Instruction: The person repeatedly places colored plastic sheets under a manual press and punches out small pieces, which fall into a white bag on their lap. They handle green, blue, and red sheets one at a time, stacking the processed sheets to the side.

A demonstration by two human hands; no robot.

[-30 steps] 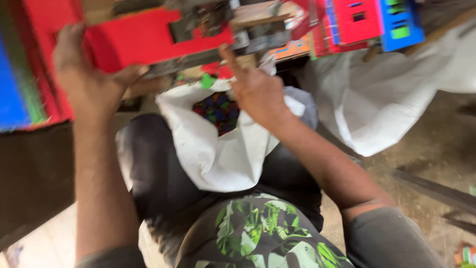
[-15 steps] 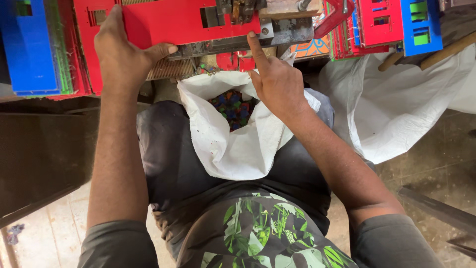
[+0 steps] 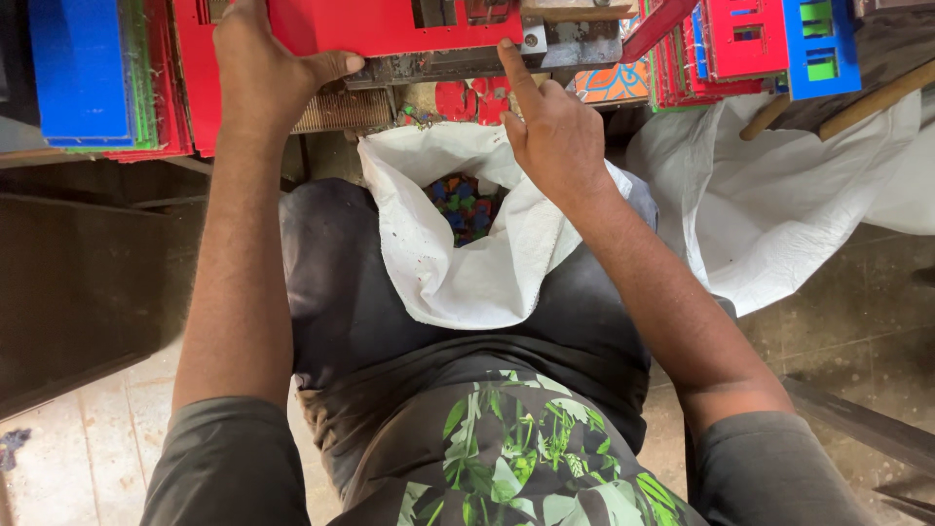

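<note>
Left hand [image 3: 263,73]: closed over the near edge of the red sheet [image 3: 390,24], thumb out to the right along its lower border, fingers wrapped over the top and mostly out of view; it pins the sheet flat on the tabletop

Right hand [image 3: 555,136]: forefinger stretched up and touching the grey metal bar [image 3: 487,60] that runs under the sheet; the other fingers curled in, nothing pinched between them

Red sheet: lies across the top of the view, on the metal bar, with cut-out slots showing near its upper edge; part of it runs off the frame

Sack [image 3: 458,263]: white woven bag open in the lap, just below the bar; its mouth shows a heap of small coloured bits [image 3: 466,205], red, blue and green

Left stack [image 3: 83,78]: blue, green and red sheets piled beside the left hand, touching nothing the hands hold

Right stack [image 3: 750,44]: more red sheets and a blue one with punched windows, well clear of the right hand

Second sack [image 3: 779,205]: slumped on the floor to the right, mouth not visible

Step in hand, as I judge it: the sheet is being lined up on the metal tool; one hand steadies, the other feels the position at the bar

Next move calls for: a firm hold on the sheet's edge; the forefinger kept clear of the bar's working parts; the sack mouth left open beneath
</note>
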